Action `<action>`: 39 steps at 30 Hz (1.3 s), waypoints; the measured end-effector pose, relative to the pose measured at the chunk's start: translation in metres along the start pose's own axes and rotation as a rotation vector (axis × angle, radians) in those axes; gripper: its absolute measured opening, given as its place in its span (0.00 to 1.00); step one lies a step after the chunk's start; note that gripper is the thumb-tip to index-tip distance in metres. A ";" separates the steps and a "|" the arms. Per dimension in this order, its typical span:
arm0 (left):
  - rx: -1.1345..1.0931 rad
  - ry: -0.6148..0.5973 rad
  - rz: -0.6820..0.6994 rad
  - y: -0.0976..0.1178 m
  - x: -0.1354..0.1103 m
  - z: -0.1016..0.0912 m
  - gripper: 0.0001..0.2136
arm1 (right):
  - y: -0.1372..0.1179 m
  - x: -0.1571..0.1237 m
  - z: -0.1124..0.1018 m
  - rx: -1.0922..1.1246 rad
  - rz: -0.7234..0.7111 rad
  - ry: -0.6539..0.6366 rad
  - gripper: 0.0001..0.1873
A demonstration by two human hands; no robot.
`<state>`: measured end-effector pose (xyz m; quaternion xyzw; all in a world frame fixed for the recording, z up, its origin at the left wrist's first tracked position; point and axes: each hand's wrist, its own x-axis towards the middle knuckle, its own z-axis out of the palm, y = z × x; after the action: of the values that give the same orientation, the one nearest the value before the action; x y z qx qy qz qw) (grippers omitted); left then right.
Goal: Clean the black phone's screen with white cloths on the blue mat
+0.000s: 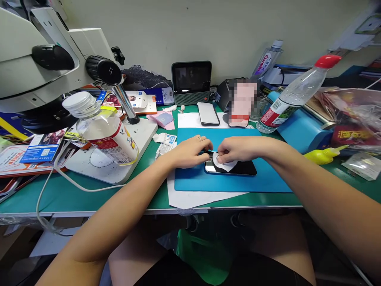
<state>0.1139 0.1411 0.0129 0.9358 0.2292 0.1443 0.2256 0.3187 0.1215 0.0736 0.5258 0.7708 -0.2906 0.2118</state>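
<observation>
A black smartphone [238,168] lies flat on a blue mat [268,182] in the middle of the green bench. My right hand [235,149] is closed, pinching a small white wipe [226,164] against the phone's left end. Beside it, my left hand [190,151] rests with fingers curled on the phone's left edge, holding it down; a ring shows on one finger. Both hands touch at the phone's end.
A microscope [44,59] on a white base stands at left with a clear bottle [101,127] leaning on it. Behind the mat lie another phone [208,113], a small screen device [191,81], a tilted water bottle [294,95] and a yellow squeeze bottle [321,155]. White paper [190,196] sticks out under the mat.
</observation>
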 end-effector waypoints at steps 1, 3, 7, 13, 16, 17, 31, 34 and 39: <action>0.019 0.016 0.006 -0.001 0.000 0.000 0.11 | -0.007 0.004 -0.001 -0.003 -0.006 0.005 0.15; 0.070 0.070 0.006 -0.004 0.000 0.001 0.10 | -0.017 0.010 -0.001 0.001 -0.011 0.019 0.14; 0.108 0.167 -0.026 -0.008 0.000 0.002 0.11 | -0.020 0.011 0.002 0.026 -0.021 0.065 0.13; 0.223 0.153 0.054 -0.009 -0.001 0.000 0.09 | 0.012 -0.027 0.035 0.029 0.020 0.238 0.20; 0.243 0.161 0.051 -0.009 -0.001 -0.002 0.10 | 0.026 -0.052 0.067 -0.004 0.061 0.530 0.23; 0.242 0.160 0.050 -0.009 -0.001 -0.002 0.10 | 0.027 -0.058 0.077 -0.025 0.080 0.632 0.23; 0.131 0.131 0.026 -0.007 0.001 0.001 0.11 | 0.002 -0.041 0.136 -0.167 0.137 0.849 0.46; 0.107 0.125 0.026 -0.003 0.001 0.002 0.11 | -0.016 -0.028 0.126 -0.132 0.163 0.835 0.50; 0.080 0.123 0.003 -0.004 0.002 0.003 0.12 | -0.063 -0.006 0.118 -0.008 0.088 0.783 0.56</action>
<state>0.1150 0.1438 0.0085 0.9338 0.2468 0.1926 0.1734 0.2646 0.0210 0.0042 0.6285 0.7712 -0.0558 -0.0842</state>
